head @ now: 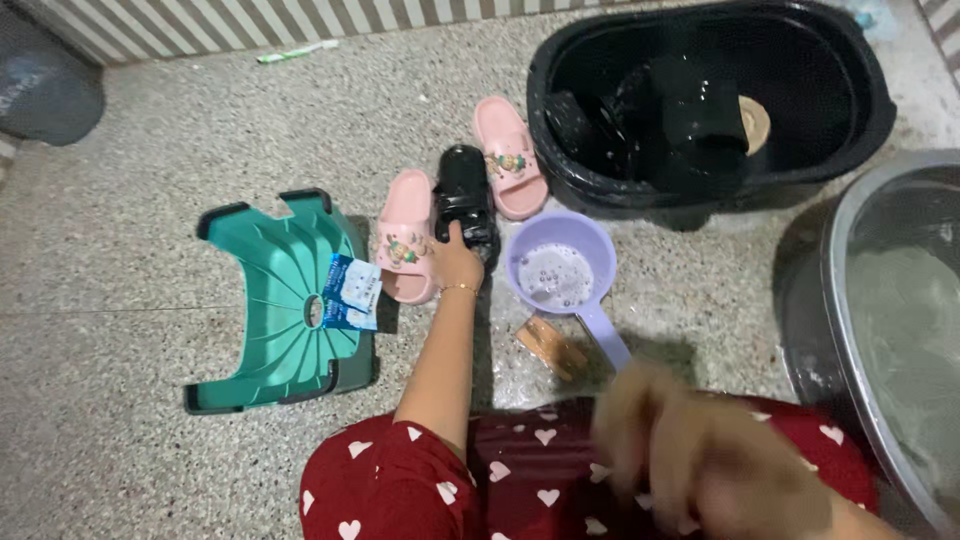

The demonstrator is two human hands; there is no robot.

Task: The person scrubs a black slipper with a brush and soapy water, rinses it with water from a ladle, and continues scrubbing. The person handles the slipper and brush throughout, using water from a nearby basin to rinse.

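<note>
Black shoe (pixel 466 195) lies on the floor (pixel 130 230) between two pink slippers (pixel 408 248), long axis running away from the person, left hand (pixel 455 262) gripping its near end, while the blurred right hand's (pixel 690 450) grip is unclear.

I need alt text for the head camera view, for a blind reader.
Left hand grips a black shoe standing between two pink slippers on a speckled floor. Right hand is blurred near a purple scoop; a green stool and black tub stand nearby.

Right hand (pixel 700 460) motion-blurred, fingers indistinct; steel basin (pixel 850 330) cut off at the right edge.
</note>
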